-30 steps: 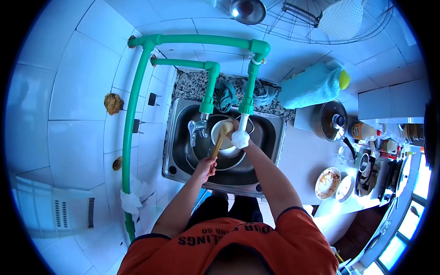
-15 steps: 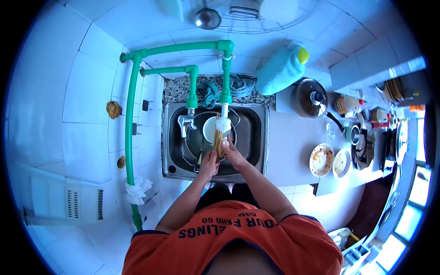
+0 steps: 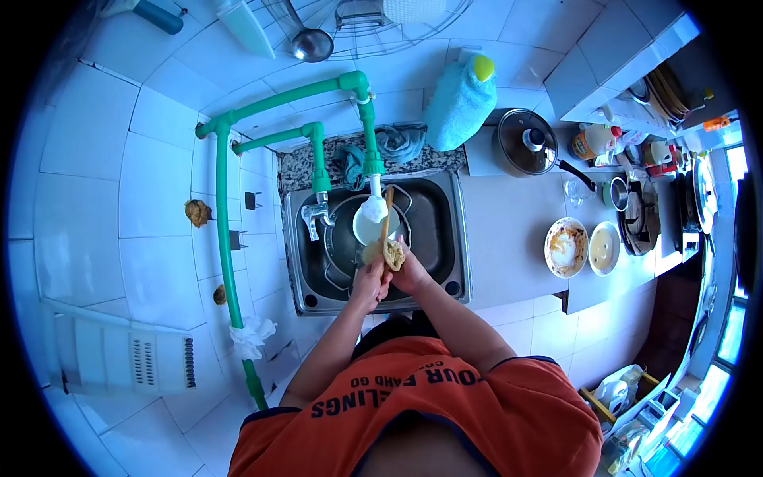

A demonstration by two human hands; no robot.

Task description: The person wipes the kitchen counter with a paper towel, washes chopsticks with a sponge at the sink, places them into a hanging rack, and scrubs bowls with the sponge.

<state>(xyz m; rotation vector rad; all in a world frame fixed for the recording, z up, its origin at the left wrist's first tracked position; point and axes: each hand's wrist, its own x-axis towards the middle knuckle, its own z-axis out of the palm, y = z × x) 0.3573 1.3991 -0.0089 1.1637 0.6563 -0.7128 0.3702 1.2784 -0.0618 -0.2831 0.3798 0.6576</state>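
Note:
Over the sink point(image 3: 461, 238), both hands are close together beneath the tap with the white, bulb-shaped end point(image 3: 373, 208). My left hand point(image 3: 368, 285) is closed around the lower part of a wooden utensil point(image 3: 387, 219), whose slim handle points up toward the tap. My right hand point(image 3: 411, 274) is closed against a pale yellowish, sponge-like piece point(image 3: 394, 254) pressed to the utensil; its exact kind is unclear. The utensil's lower end is hidden by the fingers. Behind the hands, a metal pot point(image 3: 338, 253) sits in the sink with a white bowl point(image 3: 364, 230) in it.
Left of the hands is a metal tap point(image 3: 316, 216). Green pipes point(image 3: 226, 262) run along the wall. A towel-wrapped bottle point(image 3: 461, 103) stands behind the sink. The counter at right holds a lidded pan point(image 3: 527, 143), a soiled bowl point(image 3: 566, 248) and a pale dish point(image 3: 605, 248).
The bundle of several wooden sticks between the hands now shows as a single handle. The pale piece has turned into clearer view. The camera view has shifted and tilted slightly.

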